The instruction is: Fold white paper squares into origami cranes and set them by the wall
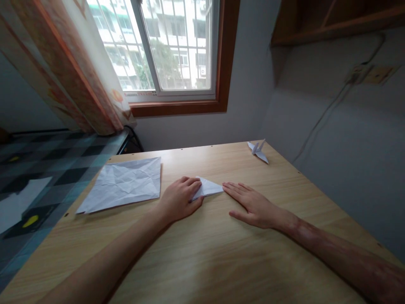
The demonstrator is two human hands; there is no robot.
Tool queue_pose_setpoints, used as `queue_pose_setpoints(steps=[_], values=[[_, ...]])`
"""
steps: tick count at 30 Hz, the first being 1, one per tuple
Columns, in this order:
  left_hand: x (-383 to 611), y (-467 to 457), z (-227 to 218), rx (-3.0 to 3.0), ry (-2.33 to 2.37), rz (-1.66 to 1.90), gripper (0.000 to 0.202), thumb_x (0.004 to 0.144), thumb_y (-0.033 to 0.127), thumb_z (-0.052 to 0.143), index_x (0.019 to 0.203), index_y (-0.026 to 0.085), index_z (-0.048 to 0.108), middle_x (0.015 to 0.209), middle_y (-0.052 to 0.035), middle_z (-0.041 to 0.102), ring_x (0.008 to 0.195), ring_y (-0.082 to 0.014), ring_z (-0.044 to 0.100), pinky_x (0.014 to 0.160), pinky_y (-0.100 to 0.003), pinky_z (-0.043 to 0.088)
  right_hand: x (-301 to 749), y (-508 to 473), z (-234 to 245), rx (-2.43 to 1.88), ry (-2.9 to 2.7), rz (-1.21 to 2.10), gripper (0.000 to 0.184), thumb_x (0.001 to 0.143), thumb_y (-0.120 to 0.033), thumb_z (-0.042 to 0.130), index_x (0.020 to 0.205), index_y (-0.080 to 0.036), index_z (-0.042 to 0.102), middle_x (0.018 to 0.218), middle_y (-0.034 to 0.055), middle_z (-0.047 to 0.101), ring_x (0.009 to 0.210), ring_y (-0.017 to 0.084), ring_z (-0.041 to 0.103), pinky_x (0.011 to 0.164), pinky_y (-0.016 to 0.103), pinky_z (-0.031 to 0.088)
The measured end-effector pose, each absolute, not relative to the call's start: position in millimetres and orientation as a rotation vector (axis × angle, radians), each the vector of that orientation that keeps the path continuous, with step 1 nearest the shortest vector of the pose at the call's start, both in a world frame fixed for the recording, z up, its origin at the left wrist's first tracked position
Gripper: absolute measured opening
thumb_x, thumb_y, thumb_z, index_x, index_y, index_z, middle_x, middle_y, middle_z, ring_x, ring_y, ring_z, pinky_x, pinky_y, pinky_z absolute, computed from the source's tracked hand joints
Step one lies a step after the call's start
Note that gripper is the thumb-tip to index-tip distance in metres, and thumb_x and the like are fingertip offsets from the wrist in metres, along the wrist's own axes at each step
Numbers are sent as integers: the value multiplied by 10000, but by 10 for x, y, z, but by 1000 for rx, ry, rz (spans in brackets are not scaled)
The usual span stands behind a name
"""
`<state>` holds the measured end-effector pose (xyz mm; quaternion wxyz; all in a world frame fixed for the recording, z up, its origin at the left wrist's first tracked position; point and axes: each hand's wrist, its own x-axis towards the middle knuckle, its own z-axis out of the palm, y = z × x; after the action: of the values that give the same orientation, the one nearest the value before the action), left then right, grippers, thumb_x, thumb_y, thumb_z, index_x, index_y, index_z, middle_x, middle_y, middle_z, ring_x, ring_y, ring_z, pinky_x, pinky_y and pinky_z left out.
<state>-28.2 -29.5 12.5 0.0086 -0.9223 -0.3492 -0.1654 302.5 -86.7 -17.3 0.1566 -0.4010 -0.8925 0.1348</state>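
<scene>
Holds folded white paper (209,187) down on desk (196,257) under left hand (180,199), with thumb at near edge; rests right hand (253,207) flat, grasping nothing, just beside paper's pointed right end.

Daylight enters through a barred window (185,46) with a reddish-brown frame (224,71), a floral curtain (60,63) at its left. A wooden shelf (335,30) hangs above a wall socket (378,75); pale walls (249,63) meet behind the wood-grained bench (177,257). Dark checked cloth (84,150) spreads left.
</scene>
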Motion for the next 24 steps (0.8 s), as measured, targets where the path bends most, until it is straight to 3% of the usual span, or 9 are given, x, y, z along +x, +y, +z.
queue_pose_setpoints(steps=[8, 13, 15, 18, 21, 24], values=[[-74, -330, 302, -2812, -1169, -216, 269, 929, 302, 662, 1159, 192, 748, 1213, -155, 778, 1058, -346, 713, 887, -469, 596, 2844, -643, -222, -1121, -2457, 397, 766, 1074, -470, 653, 1750, -243, 375, 1777, 131, 425, 1643, 323, 428, 1371, 552, 309], [22, -332, 255, -2701, -1323, -190, 237, 960, 215, 631, 1173, 192, 733, 1222, -153, 732, 1086, -340, 712, 750, -402, 582, 2622, -401, -268, -1142, -2314, 431, 661, 1037, -421, 692, 1642, -204, 541, 1686, 162, 557, 1583, 340, 512, 1337, 563, 360], [12, -325, 202, -2659, -1407, -270, 263, 960, 154, 606, 1184, 205, 733, 1234, -140, 715, 1063, -316, 718, 722, -373, 572, 2508, -320, -260, -1170, -2171, 443, 626, 974, -403, 762, 1543, -176, 631, 1584, 177, 657, 1489, 351, 606, 1295, 553, 419], [-39, -309, 143, -2616, -1488, -485, 340, 968, 141, 590, 1264, 224, 735, 1265, -128, 702, 971, -283, 726, 707, -359, 570, 2310, -211, -263, -1241, -1894, 558, 509, 886, -378, 839, 1344, -181, 738, 1324, 150, 800, 1226, 327, 756, 1114, 490, 576], [-89, -282, 129, -2588, -1536, -789, 390, 991, 171, 580, 1340, 245, 737, 1295, -107, 695, 849, -230, 717, 726, -354, 583, 2108, -103, -314, -1193, -1649, 794, 388, 867, -358, 849, 1209, -210, 742, 1129, 90, 836, 1009, 271, 805, 919, 408, 641], [-106, -239, 130, -2556, -1552, -1184, 375, 1010, 176, 550, 1315, 248, 755, 1275, -92, 684, 875, -206, 717, 787, -344, 606, 1957, -28, -359, -1096, -1450, 965, 349, 857, -337, 843, 1161, -221, 714, 1117, 73, 838, 991, 253, 810, 844, 363, 650]])
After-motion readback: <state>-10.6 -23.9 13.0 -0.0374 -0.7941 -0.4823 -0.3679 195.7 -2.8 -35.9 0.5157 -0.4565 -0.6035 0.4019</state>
